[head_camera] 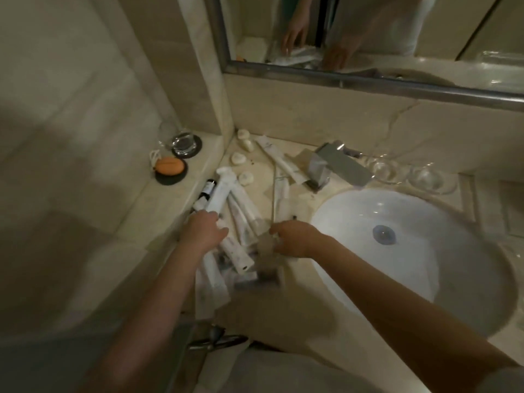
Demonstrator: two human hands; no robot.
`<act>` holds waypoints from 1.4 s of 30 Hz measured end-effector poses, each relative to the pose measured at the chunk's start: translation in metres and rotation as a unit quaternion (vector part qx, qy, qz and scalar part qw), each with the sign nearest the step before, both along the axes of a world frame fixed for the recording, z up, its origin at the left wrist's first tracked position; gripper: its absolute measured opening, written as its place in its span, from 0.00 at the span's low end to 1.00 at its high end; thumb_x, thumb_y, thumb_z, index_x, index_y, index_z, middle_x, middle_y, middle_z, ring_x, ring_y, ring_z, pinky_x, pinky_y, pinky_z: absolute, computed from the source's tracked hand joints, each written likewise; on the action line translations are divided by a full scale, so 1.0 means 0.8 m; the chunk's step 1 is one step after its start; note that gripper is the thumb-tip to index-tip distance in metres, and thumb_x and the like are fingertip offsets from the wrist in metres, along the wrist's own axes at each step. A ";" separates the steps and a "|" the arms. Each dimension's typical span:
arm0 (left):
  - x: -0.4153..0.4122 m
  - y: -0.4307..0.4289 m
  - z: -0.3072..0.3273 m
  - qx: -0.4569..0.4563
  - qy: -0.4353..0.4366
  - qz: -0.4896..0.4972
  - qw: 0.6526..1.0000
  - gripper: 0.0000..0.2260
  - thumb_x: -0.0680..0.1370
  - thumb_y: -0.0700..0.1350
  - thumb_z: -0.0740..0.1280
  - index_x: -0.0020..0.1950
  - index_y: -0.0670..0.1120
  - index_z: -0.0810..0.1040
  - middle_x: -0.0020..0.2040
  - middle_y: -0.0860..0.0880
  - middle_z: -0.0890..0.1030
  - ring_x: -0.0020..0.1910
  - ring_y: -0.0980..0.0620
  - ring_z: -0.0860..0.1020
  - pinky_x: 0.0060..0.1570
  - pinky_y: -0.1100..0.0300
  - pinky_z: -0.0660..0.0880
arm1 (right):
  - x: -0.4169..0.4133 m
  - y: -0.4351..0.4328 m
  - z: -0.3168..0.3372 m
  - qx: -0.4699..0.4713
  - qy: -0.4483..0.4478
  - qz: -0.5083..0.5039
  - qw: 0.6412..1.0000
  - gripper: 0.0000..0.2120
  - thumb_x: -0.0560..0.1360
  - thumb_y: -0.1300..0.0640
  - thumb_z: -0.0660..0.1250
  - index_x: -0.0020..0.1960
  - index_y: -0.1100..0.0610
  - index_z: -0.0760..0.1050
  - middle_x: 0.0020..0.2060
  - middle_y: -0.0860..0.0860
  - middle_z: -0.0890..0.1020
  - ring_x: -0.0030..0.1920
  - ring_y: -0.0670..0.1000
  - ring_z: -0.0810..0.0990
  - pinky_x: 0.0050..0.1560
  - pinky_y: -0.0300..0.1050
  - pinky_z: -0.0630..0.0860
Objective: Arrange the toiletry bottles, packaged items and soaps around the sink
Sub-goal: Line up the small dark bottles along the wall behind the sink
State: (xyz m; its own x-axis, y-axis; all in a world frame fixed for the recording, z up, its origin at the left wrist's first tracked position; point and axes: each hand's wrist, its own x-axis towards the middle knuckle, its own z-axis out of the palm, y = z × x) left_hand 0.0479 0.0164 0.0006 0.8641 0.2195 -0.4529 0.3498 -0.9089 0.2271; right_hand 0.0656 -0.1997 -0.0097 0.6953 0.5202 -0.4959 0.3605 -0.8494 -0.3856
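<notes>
A heap of long white packaged items (pixel 241 222) lies on the marble counter left of the white sink (pixel 397 251). My left hand (pixel 202 232) lies on the heap's left side, fingers curled over a white package (pixel 219 192). My right hand (pixel 293 238) pinches a blurred clear packet (pixel 268 259) just above the counter. A dark bottle (pixel 207 194) lies along the ledge. Small round white soaps (pixel 246 177) and a small white bottle (pixel 246 140) sit toward the corner. An orange soap (pixel 169 165) rests on a dark dish on the ledge.
A chrome faucet (pixel 334 165) stands behind the sink. Clear glass dishes (pixel 425 177) sit at the back right, and a glass (pixel 184 144) on a dark coaster on the left ledge. A mirror (pixel 368 38) hangs above. A side wall closes the left.
</notes>
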 end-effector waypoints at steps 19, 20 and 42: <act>0.038 0.020 -0.045 -0.042 -0.059 -0.046 0.996 0.08 0.75 0.50 0.64 0.48 0.46 0.76 0.47 0.48 0.78 0.47 0.47 0.77 0.44 0.54 0.73 | 0.116 0.120 -0.033 0.090 -0.129 -0.052 0.986 0.25 0.77 0.53 0.61 0.72 0.54 0.62 0.68 0.55 0.70 0.64 0.58 0.71 0.60 0.53 0.73; 0.041 0.024 -0.046 -0.041 -0.075 -0.033 0.996 0.08 0.75 0.49 0.63 0.47 0.45 0.76 0.47 0.47 0.78 0.47 0.46 0.77 0.44 0.54 0.73 | 0.128 0.130 -0.032 0.088 -0.131 -0.033 0.987 0.24 0.77 0.54 0.61 0.71 0.54 0.63 0.67 0.55 0.70 0.64 0.58 0.71 0.60 0.53 0.72; 0.092 0.055 -0.016 -0.339 -0.193 0.302 0.870 0.17 0.79 0.55 0.58 0.38 0.46 0.73 0.32 0.49 0.74 0.34 0.50 0.73 0.37 0.57 0.69 | 0.167 0.145 -0.019 0.256 -0.271 0.054 0.926 0.12 0.72 0.58 0.67 0.51 0.59 0.67 0.42 0.57 0.76 0.35 0.56 0.74 0.31 0.48 0.69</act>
State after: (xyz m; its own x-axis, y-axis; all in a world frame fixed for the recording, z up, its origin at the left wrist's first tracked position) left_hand 0.1218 0.0604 -0.0122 0.8005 0.4811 -0.3574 0.4962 -0.1973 0.8455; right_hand 0.1994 -0.0840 -0.0253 0.7007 0.6710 0.2423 0.6908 -0.5532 -0.4656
